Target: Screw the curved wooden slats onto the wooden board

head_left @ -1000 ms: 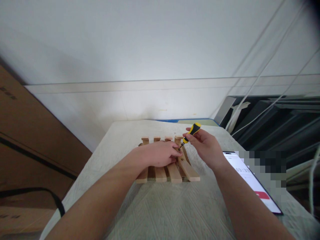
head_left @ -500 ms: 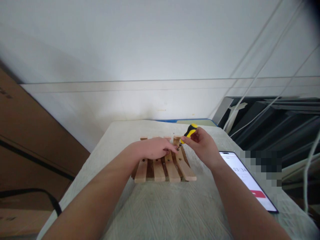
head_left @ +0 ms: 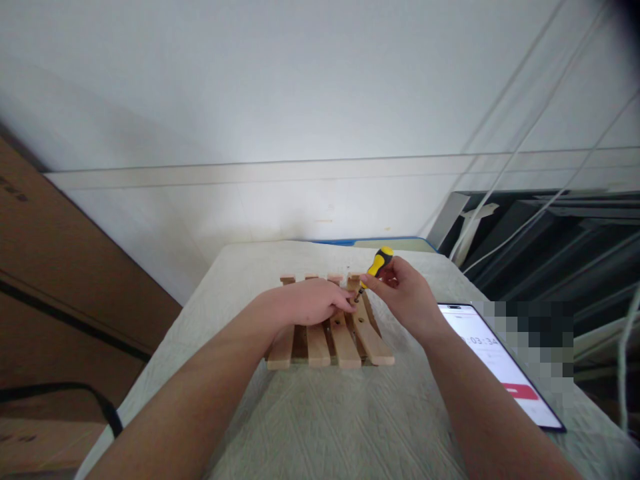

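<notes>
My right hand (head_left: 405, 287) is closed round the handle of a screwdriver (head_left: 379, 261) with a yellow and black grip. Its shaft slants down to the left, with the tip on the rightmost slat of a wooden slatted piece (head_left: 345, 343). Several pale slats with dark holes lie side by side across darker wood. My left hand (head_left: 313, 301) reaches over the slats from the left, hiding their middle. Its thumb and finger come together right beside the screwdriver tip; anything between them is too small to make out.
A phone (head_left: 500, 367) showing a timer lies to the right of my right forearm. Pale cloth (head_left: 320, 427) covers the table. Cardboard (head_left: 75, 267) stands at the left, a white wall (head_left: 320, 100) behind, and dark panels (head_left: 560, 233) with white cords at the right.
My left hand's fingers have drawn in a little beside the screwdriver tip, and the hand now covers the holes in the left slats. The screwdriver is nearly in the same place.
</notes>
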`<state>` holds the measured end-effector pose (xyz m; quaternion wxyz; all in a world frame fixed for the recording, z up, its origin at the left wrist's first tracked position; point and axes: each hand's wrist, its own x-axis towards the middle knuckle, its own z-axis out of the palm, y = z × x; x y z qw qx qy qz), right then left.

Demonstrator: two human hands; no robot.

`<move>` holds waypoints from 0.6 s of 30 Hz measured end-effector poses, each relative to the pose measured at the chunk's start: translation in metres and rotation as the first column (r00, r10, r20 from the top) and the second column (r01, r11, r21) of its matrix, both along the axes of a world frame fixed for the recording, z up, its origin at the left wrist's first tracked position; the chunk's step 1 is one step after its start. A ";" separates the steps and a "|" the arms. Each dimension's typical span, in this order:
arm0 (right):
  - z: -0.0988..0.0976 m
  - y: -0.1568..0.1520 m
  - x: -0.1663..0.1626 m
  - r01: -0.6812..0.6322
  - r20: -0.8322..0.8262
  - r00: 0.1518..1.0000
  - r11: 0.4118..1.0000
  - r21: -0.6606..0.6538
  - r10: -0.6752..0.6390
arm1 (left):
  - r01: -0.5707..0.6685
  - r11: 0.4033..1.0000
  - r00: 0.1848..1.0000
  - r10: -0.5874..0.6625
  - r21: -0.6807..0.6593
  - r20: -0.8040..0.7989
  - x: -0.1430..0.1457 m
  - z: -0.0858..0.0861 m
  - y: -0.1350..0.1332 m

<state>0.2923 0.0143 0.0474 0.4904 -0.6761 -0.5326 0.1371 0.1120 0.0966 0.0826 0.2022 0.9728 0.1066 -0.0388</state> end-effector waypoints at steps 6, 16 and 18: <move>0.003 -0.003 -0.002 -0.172 -0.093 0.980 0.985 0.026 0.173 | 0.031 0.998 1.000 -0.031 0.051 -0.001 0.004 0.002 -0.010; -0.003 0.004 -0.002 -0.006 -0.098 0.995 0.999 0.035 0.009 | 0.061 0.998 0.998 -0.060 0.023 -0.034 0.001 0.011 -0.009; -0.001 0.002 -0.003 -0.064 -0.149 0.986 0.996 0.059 0.073 | 0.060 0.998 0.998 -0.060 0.016 -0.023 0.000 0.010 -0.008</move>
